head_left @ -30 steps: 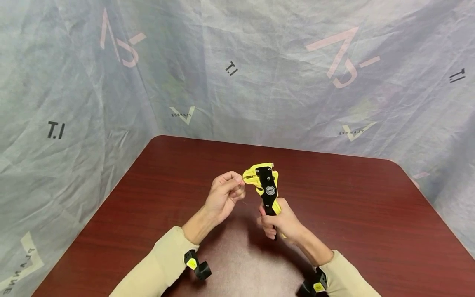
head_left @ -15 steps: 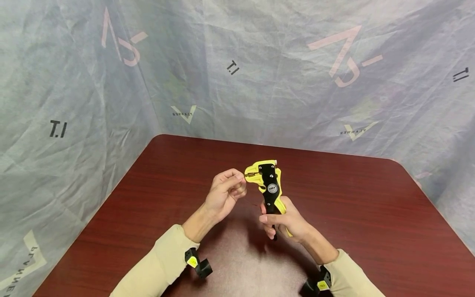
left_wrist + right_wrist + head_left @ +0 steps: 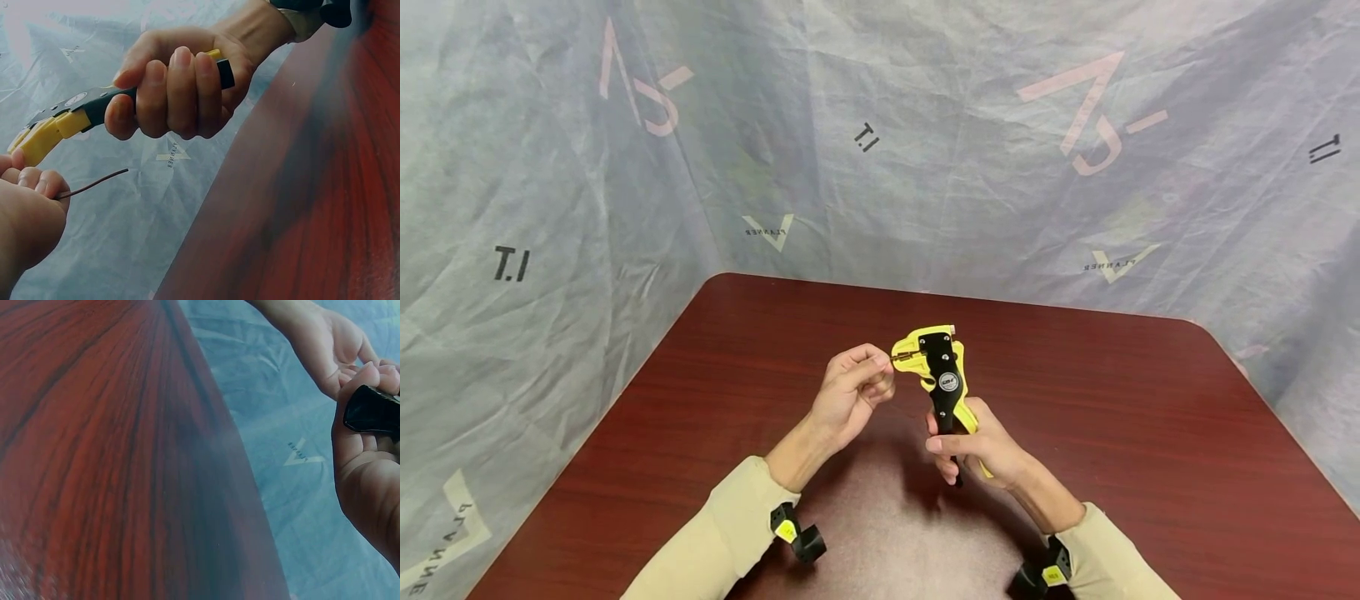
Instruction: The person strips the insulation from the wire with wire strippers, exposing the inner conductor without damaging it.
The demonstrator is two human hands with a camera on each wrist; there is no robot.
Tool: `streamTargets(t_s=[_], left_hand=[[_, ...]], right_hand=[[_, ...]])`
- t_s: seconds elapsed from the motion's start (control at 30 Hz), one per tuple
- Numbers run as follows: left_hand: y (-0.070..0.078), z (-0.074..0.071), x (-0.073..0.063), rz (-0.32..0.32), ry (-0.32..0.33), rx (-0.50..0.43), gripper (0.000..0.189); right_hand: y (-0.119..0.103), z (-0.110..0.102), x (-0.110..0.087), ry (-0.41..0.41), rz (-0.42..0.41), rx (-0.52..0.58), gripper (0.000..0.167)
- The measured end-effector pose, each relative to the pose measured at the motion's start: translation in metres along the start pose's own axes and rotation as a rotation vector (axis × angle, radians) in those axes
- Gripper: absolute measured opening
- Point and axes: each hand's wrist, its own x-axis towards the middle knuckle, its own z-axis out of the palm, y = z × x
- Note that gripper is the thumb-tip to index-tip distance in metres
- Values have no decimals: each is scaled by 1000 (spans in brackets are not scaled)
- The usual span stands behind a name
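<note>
My right hand [image 3: 981, 446] grips the handles of a yellow and black wire stripper [image 3: 947, 383], held upright above the table with its head turned to the left. My left hand [image 3: 852, 392] pinches a thin dark wire [image 3: 97, 184] right at the stripper's nose, with thumb and forefinger close against the yellow jaws. In the left wrist view the wire's loose tail sticks out past the curled fingers of that hand. Only the black handle end [image 3: 369, 411] of the stripper shows in the right wrist view; its head is out of that frame.
The hands are over a dark red wood-grain table [image 3: 760, 333] with rounded far corners. Behind and to the left hangs a grey printed cloth [image 3: 910, 192]. Both wrists carry small black cameras over beige sleeves [image 3: 722, 525].
The stripper's handles have spread a little apart as the right hand's grip loosened. Its head shifted slightly right, then back left; the left hand keeps its pinch near the nose.
</note>
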Motion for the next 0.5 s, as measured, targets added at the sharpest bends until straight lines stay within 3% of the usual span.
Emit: streamTargets(t_s=[0.5], left_hand=[[2, 0, -3, 2, 1, 9, 41]], right_hand=[[-1, -1, -1, -4, 10, 10, 13]])
